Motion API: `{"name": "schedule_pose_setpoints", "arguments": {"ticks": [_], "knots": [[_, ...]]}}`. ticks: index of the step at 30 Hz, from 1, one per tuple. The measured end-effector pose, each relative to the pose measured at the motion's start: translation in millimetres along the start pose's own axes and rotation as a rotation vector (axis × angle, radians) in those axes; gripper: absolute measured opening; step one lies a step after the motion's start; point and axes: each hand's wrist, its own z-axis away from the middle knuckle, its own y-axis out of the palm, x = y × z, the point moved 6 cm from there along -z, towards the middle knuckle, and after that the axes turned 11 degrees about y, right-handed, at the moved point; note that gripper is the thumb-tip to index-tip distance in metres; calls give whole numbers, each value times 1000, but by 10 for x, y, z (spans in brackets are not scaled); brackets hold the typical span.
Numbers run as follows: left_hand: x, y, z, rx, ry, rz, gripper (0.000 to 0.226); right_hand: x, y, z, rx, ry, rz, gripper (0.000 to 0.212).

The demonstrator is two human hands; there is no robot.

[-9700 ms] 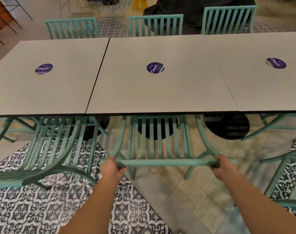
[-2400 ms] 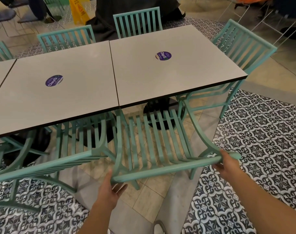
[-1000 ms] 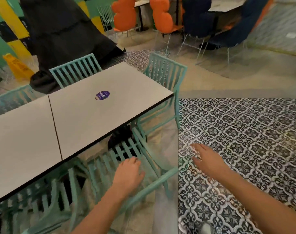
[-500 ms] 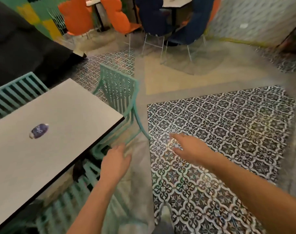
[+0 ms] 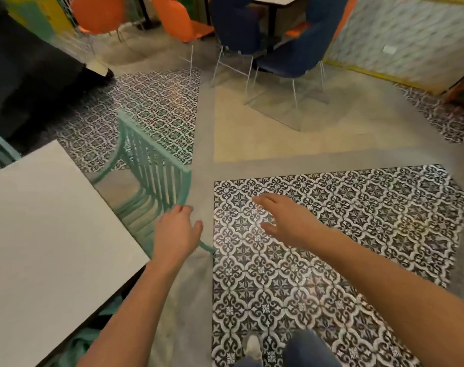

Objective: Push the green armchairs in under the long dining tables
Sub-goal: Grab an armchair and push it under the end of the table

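At the surface's (image 5: 48, 234) end stands an armchair (image 5: 156, 170), not yet tucked under. Both hands, left (image 5: 176, 231) and right (image 5: 284, 221), reach with fingers spread, holding nothing. Rigid and probably light; best gripped by the top rail.

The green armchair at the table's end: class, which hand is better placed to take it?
Left. The left hand is right by the armchair backrest; the right hand hovers over patterned tiles.

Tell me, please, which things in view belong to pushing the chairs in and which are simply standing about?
Part of the job: green armchair at the table's end; long dining table; left hand; right hand.

Standing about: orange chairs; navy chairs; patterned floor tiles.
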Motion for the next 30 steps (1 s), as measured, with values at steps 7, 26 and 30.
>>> {"name": "schedule_pose_setpoints", "arguments": {"ticks": [7,26,30], "knots": [[118,7,-1362,25,-155,-103,44,-351,-324,-1566,12,-186,-10,65],[1505,393,-3136,-70,-938,309,52,860,-400,-5044,210,-896,261,64],[1807,479,-3270,-94,-1027,407,53,1429,-291,-5623,248,-1033,333,65]]}}
